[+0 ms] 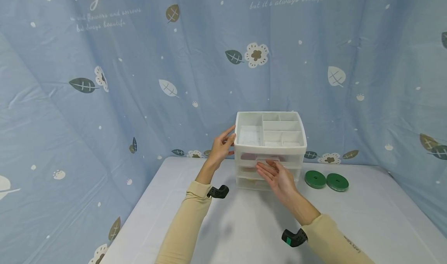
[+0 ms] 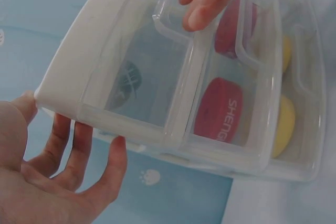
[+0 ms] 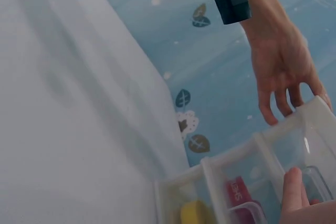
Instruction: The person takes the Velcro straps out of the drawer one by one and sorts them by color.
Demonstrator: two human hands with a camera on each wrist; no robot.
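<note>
A white drawer organizer with clear drawers stands on the table. My left hand rests its fingertips against the organizer's left side, near the top. At the front, my right hand has its fairly straight fingers at the handle of the top drawer. Nothing shows inside that drawer; all drawers look pushed in. Red ribbon rolls lie in the middle drawer, one with white lettering. Through the bottom drawer show yellow rolls.
Two green ribbon rolls lie side by side on the white table, right of the organizer. The organizer's top tray is divided into several compartments. A blue patterned curtain hangs behind and along the left.
</note>
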